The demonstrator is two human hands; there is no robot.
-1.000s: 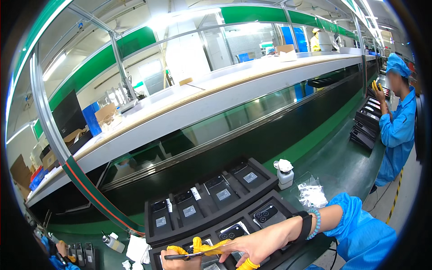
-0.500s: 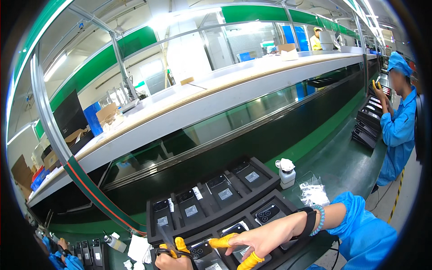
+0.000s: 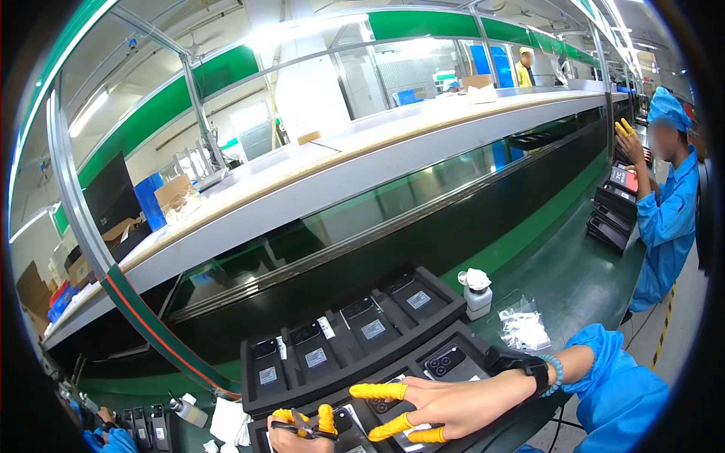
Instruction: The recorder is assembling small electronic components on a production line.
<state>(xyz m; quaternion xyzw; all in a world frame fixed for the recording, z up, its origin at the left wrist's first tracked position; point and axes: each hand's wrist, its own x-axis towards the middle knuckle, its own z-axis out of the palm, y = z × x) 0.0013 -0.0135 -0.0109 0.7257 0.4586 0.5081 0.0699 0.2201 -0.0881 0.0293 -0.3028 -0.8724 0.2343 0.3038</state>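
My right hand (image 3: 461, 404), wearing yellow finger cots, is stretched flat with its fingers apart over the near black tray (image 3: 472, 336). Nothing shows in its grip. Beneath and beside it lie phones in the tray's slots; the camera end of one phone (image 3: 445, 362) shows above my wrist. At the lower edge my left hand (image 3: 302, 444), also in yellow finger cots, is closed around what look like black-handled scissors (image 3: 303, 432); their blades cannot be made out. Another phone (image 3: 343, 420) lies just right of that hand, partly covered.
Behind is a second black tray (image 3: 291, 392) with several labelled phones. A white bottle (image 3: 477, 298) and a clear bag of white pieces (image 3: 523, 328) stand right. Left are another bottle (image 3: 189, 410) and white wipes (image 3: 229, 421). A co-worker (image 3: 664, 204) works at far right.
My right hand's fingers have straightened and spread, and its wrist has shifted slightly right. The scissors in my left hand have turned lower. The co-worker's hand has risen.
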